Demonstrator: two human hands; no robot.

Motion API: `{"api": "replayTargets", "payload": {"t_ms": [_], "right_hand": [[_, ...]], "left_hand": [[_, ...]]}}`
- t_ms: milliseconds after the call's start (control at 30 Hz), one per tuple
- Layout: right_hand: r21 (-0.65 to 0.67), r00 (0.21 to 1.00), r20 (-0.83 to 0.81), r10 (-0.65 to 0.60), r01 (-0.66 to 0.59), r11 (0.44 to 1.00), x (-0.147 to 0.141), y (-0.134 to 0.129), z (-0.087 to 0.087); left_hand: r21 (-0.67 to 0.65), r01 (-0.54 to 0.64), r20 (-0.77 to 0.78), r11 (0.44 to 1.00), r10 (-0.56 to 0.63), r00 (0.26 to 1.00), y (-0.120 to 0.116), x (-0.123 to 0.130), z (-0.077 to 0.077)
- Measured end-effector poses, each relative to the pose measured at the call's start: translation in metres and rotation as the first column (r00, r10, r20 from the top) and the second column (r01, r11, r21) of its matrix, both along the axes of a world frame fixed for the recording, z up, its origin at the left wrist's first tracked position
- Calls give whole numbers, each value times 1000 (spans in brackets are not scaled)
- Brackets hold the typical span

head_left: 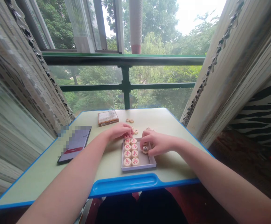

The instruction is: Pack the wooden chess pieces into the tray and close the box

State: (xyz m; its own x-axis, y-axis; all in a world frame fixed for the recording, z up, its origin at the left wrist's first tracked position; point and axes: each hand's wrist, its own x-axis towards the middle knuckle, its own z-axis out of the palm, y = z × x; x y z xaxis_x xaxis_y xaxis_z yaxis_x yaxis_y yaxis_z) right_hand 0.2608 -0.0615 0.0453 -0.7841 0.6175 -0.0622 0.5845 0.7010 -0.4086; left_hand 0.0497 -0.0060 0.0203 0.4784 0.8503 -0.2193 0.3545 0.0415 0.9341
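Note:
A shallow white box (pixel 138 169) lies on the table, its left part filled with two columns of round Chinese chess pieces (pixel 127 154) with red characters. Over the box's right part, my right hand (pixel 157 142) has thumb and fingers closed around a black-lettered Chinese chess piece (pixel 145 150). Another piece behind it is partly hidden by the fingers. My left hand (pixel 120 130) rests at the box's back left corner, fingers curled down. What those fingers hold, if anything, is hidden. Just beside their tips lies a loose piece (pixel 135 132).
More loose pieces (pixel 129 120) lie farther back, and a few show behind my right hand. A brown-edged flat box (pixel 108 118) sits at the back left. A phone (pixel 76 146) lies left of my forearm. The table has a raised blue edge (pixel 126 185) in front.

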Motion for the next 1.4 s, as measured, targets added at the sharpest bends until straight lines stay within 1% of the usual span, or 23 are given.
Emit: {"api": "replayTargets", "payload": {"t_ms": [167,400,633,900,967,1033,1067,1133,1200,1300,1400], "right_hand": [[22,999,-26,-18,19,1000,0,2,-3],[61,999,-40,-14,17,998,0,6,-7],[72,999,-37,-4,7,997,1,7,-4],[39,995,-96,-23,27,999,5,8,0],[49,991,-129,-44,51,997,6,10,-2],[89,979,-177,-98,115,989,7,15,-5],[120,971,-198,-134,160,980,8,18,-7],[198,946,-246,-214,265,944,11,26,-13],[268,925,-271,-268,340,902,14,34,-19],[314,906,-271,-324,402,860,17,43,-25],[319,893,-250,-373,440,840,18,46,-28]], "left_hand": [[-19,12,15,1000,-12,1000,0,-1,1],[-2,13,1,1000,-13,1000,2,-2,-1],[14,7,-17,1000,-7,1000,1,-1,0],[3,2,2,1000,-2,1000,2,-2,-2],[36,-52,43,998,50,998,2,-2,-2],[105,-161,94,981,151,984,3,-3,-1],[148,-227,119,963,211,970,4,-3,-1],[225,-348,160,910,317,935,6,-4,0],[275,-430,190,860,390,901,9,-5,-1],[319,-479,212,818,431,877,13,-6,-4],[363,-450,192,816,408,893,16,-8,-9]]}}
